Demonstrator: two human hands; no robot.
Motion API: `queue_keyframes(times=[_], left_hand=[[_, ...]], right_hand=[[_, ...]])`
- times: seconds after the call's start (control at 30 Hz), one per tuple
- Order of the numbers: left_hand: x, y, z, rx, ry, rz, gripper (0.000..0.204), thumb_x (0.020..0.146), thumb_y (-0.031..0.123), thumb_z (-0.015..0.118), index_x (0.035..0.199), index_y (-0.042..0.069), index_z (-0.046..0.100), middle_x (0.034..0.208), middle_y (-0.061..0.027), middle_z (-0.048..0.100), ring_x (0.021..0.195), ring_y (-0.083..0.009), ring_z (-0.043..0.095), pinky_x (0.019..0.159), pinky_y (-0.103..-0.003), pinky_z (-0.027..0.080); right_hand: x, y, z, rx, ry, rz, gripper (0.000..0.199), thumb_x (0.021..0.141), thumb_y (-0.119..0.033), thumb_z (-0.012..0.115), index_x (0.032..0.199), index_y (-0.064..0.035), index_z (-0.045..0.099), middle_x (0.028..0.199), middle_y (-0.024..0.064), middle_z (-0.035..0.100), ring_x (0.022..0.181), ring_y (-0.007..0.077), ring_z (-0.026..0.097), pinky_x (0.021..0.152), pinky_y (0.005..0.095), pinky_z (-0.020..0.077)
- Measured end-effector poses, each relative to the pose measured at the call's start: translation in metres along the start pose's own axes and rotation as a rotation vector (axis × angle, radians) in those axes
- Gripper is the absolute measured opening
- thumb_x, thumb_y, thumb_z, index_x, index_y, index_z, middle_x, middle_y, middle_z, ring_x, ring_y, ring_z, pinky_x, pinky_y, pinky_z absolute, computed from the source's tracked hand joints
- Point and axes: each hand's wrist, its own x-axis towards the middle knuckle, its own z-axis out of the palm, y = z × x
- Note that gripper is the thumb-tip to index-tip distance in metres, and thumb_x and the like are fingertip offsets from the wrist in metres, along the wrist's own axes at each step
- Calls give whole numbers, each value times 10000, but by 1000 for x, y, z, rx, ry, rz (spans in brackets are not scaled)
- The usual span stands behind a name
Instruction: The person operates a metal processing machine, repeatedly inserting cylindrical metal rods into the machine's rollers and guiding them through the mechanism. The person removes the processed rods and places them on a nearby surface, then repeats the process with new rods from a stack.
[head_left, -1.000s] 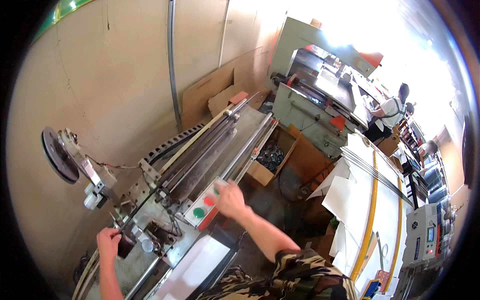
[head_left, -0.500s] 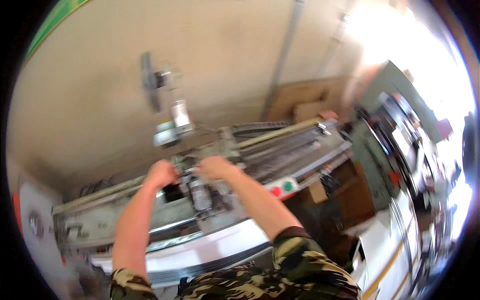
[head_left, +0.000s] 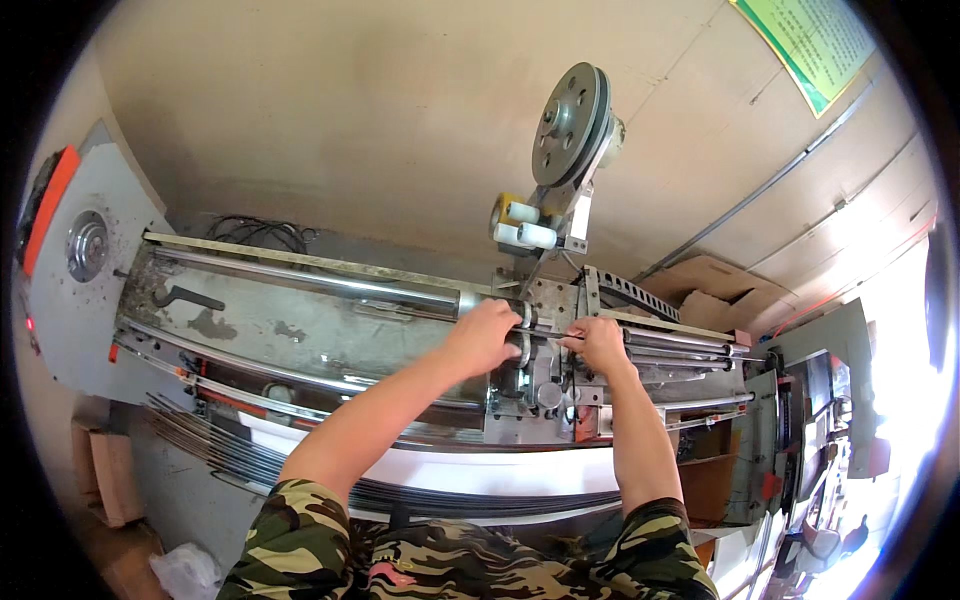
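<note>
A long grey metal machine (head_left: 300, 330) with horizontal rods and rails stretches across the view. My left hand (head_left: 485, 335) grips a thick steel roller (head_left: 400, 292) at its right end, beside a small metal carriage block (head_left: 540, 385). My right hand (head_left: 600, 342) pinches a thin rod or wire (head_left: 680, 345) just right of that block. The two hands are close together, a few centimetres apart. Above them a grey pulley wheel (head_left: 570, 125) on a bracket carries small white and yellow rollers (head_left: 525, 225).
A bundle of thin dark wires (head_left: 250, 460) and a white sheet (head_left: 470, 470) lie along the machine's front. A round grey end plate with an orange edge (head_left: 85, 245) stands at the left. Cardboard boxes (head_left: 720, 290) and other machines (head_left: 820, 400) crowd the right.
The view has swung left from the room to the machine. My right hand left the panel with red and green buttons and came beside my left hand at the carriage block.
</note>
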Motion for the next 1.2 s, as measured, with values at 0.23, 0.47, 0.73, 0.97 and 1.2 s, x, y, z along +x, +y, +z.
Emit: queue_keyframes(times=[0.23, 0.47, 0.73, 0.97, 1.2], left_hand=[[-28, 42, -22, 390, 109, 43, 761, 614, 262, 888, 1249, 6, 556, 1200, -124, 520, 1173, -316, 501, 1006, -432, 408], [4, 120, 64, 737, 187, -57, 503, 685, 29, 696, 1167, 76, 560, 1166, -98, 518, 1147, -306, 502, 985, -421, 414], [8, 202, 102, 909, 315, -149, 393, 792, 56, 600, 1180, 112, 569, 1181, -81, 535, 1141, -293, 511, 993, -416, 436], [-47, 199, -56, 860, 362, -128, 499, 702, 44, 693, 1175, 129, 561, 1177, -97, 534, 1134, -318, 518, 987, -434, 443], [-138, 171, -182, 772, 377, -253, 418, 771, 47, 631, 1179, 108, 564, 1192, -94, 528, 1180, -309, 502, 1055, -423, 409]], right_hand=[[7, -40, -7, -43, 57, -174, 228, 682, -278, 849, 768, -126, 702, 788, 48, 705, 837, 227, 678, 1102, 430, 358], [-34, 47, -13, 255, 430, -433, 171, 683, -145, 791, 785, -106, 659, 790, 44, 652, 850, 238, 646, 1097, 483, 341], [-198, 146, -60, 511, 365, -512, 439, 748, -144, 784, 1153, -43, 648, 1292, 154, 612, 1238, 310, 550, 1129, 525, 297], [-254, 63, -141, 275, 191, -588, 411, 774, -192, 770, 1139, -59, 637, 1288, 130, 594, 1262, 296, 519, 1122, 528, 303], [-286, -99, -187, 209, 91, -614, 427, 757, -173, 785, 1143, -60, 642, 1306, 175, 579, 1264, 345, 516, 1102, 537, 320]])
